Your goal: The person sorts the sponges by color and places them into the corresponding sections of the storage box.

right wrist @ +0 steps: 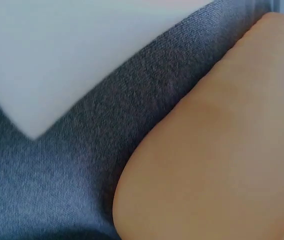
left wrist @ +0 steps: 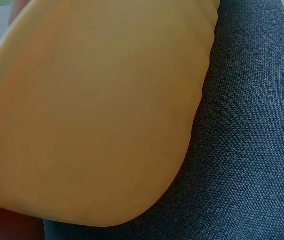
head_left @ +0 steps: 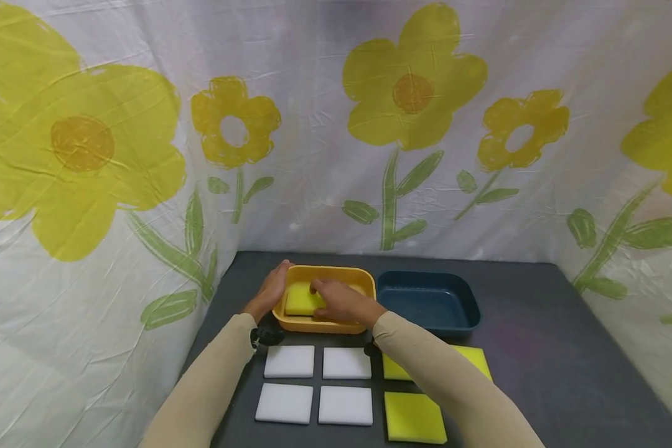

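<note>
An orange-yellow plastic tub (head_left: 325, 326) stands on the dark table, its outer wall filling much of both wrist views. My left hand (head_left: 271, 289) rests along the tub's left side, fingers extended toward the far left corner. Reaching inside from the right, my right hand (head_left: 341, 302) grips a yellow sponge (head_left: 299, 300), a flat rectangular block in the tub's left half. The index finger bends over its top and the thumb lies by its near edge. Part of the sponge is hidden by that hand.
A dark blue tub (head_left: 428, 305) stands right of the orange one. Several white sponges (head_left: 345, 406) lie in rows in front. Yellow sponges (head_left: 414, 418) lie right of them, partly under my right forearm. A flowered curtain (head_left: 308, 205) borders the table (head_left: 537, 348).
</note>
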The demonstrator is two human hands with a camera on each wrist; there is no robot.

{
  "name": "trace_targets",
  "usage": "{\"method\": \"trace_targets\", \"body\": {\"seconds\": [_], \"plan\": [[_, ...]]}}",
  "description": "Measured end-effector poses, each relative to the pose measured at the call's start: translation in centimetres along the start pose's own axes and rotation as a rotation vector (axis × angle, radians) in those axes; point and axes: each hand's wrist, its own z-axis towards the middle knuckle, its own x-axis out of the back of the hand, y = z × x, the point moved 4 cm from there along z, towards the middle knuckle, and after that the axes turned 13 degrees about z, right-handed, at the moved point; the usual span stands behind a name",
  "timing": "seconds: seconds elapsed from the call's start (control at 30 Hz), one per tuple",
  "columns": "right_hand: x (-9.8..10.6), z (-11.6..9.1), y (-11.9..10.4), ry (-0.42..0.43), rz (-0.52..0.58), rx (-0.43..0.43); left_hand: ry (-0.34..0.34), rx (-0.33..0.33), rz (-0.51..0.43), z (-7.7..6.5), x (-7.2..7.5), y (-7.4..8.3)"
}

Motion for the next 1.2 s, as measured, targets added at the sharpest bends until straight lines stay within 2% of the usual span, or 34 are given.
{"method": "trace_targets", "body": {"seconds": [0.3,0.53,0.77,0.97,1.2], "plan": [[0.1,0.1,0.0,0.003,-0.014,-0.002,-0.008,0.010,-0.009,0.0,-0.1,0.2],[2.8,-0.5,0.9,-0.020,-0.014,0.035,-0.013,0.007,-0.015,0.1,0.1,0.2],[6.2,-2.8,2.4,-0.024,-0.037,0.056,-0.012,0.015,-0.003,0.2,0.0,-0.1],[9.0,-5.3,4.0,-0.026,-0.099,0.038,-0.007,-0.001,-0.010,0.4,0.0,-0.4],[11.9,-8.9,6.2,-0.005,-0.100,-0.010,-0.016,0.023,-0.011,0.7,-0.2,-0.4]]}}
